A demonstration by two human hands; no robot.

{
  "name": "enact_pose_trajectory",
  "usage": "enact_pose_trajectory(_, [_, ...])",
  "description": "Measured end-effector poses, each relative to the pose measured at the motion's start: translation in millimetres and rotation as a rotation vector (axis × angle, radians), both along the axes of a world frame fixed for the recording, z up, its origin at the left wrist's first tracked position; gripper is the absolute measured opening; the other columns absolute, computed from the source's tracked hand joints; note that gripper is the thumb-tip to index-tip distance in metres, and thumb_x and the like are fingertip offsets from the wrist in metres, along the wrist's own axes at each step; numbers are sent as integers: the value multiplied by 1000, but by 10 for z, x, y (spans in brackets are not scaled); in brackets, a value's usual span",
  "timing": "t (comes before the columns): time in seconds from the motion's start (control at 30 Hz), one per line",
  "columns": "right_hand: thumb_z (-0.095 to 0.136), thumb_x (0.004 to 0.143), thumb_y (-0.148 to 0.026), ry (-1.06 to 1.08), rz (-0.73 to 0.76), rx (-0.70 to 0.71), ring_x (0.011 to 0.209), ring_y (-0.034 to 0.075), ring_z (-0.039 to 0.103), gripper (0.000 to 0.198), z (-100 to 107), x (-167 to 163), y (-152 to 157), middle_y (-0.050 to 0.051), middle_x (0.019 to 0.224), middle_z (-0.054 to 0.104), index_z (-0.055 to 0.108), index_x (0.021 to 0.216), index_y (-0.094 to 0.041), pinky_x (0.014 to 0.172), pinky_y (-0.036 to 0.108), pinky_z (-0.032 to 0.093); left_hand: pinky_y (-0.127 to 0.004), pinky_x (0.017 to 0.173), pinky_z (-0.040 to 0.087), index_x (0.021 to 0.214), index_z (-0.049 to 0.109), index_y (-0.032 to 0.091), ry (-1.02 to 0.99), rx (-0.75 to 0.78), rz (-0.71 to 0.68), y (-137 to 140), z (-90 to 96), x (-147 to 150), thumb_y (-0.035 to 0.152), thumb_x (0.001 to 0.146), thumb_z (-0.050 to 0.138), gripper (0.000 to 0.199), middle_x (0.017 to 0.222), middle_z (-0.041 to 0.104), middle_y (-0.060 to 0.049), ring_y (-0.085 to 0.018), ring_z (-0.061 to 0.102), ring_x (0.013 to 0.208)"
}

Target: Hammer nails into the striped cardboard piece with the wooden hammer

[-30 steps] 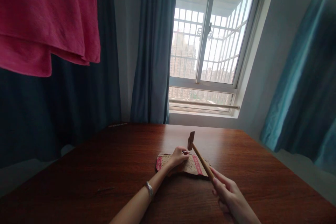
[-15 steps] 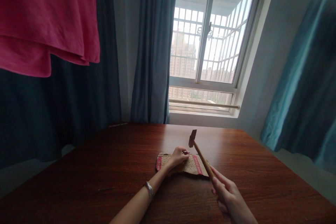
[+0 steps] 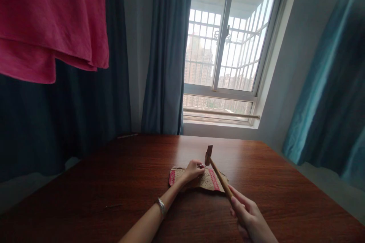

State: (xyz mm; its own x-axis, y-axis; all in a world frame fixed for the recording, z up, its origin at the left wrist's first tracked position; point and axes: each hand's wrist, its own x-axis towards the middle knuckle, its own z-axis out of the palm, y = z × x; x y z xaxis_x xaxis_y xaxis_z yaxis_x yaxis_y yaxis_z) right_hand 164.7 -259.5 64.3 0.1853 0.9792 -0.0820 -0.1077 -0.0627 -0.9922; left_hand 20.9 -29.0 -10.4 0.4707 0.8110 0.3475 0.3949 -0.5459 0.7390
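Observation:
My right hand [image 3: 244,212] is wrapped round the lower end of a wooden-handled hammer [image 3: 221,178]. The hammer's head is raised just beyond my left fingertips. With fingers pinched, my left hand [image 3: 194,169] rests over a flat tan piece with dark dots and pink bands [image 3: 209,183]. A small thin thing seems to stand at those fingertips, too small to make out. My left hand and wrist cover part of the patterned piece, which lies on the table with a wavy near edge.
The brown wooden table [image 3: 137,182] spreads out on all sides. A thin dark sliver [image 3: 113,206] lies to the left, and a slim strip [image 3: 127,135] at the far left edge. Beyond are blue curtains [image 3: 167,53] and a window [image 3: 222,38]; pink cloth [image 3: 51,22] hangs upper left.
The hammer's head has dropped slightly, closer to my left fingertips. My left hand and the patterned piece have stayed nearly in place.

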Motion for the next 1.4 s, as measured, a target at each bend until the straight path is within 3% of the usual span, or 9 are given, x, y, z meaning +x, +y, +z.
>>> enact_pose_trajectory(0.83, [60,66,-57,11,-31,-29,25,-1,26,77,63,47,-78,-5,53,49,42,128,-16,25,14,16,-23,64,39,70,66,12,12,-3,-7,-40,55,-17,26,65,54,19,73,64,-4,-15,55,69])
enact_pose_trajectory(0.97, [64,64,-51,-40,-120,0,27,3,33,76,48,145,-79,-6,51,49,42,127,-15,27,16,24,-24,70,42,89,66,13,-87,-37,-33,-51,94,-13,28,63,58,30,82,65,-5,-17,56,76])
enact_pose_trajectory(1.03, [64,64,-48,-113,-190,35,29,6,38,74,-44,228,-48,-6,50,50,44,126,-13,29,18,27,-26,71,43,95,64,13,-182,-95,-34,-55,134,-34,33,67,56,35,85,65,-6,-18,57,79])
enact_pose_trajectory(1.17, [59,65,-47,-413,-339,9,36,13,49,68,-308,508,16,-2,51,56,49,120,-8,33,23,33,-28,70,45,88,65,11,-445,-221,50,-32,185,-107,42,77,40,41,82,64,-10,-20,58,81])
enact_pose_trajectory(1.27, [52,71,-44,-671,-349,-74,52,20,60,58,-450,769,7,4,63,66,53,118,-10,49,28,45,-28,64,46,82,64,10,-565,-272,204,11,164,-142,44,76,37,44,80,64,-12,-19,58,74])
enact_pose_trajectory(1.4, [47,74,-40,-998,-346,-231,82,28,64,46,-489,1005,-74,9,85,71,60,113,-20,69,33,46,-28,60,44,70,62,11,-588,-224,397,34,141,-148,45,74,36,42,74,63,-10,-18,56,67])
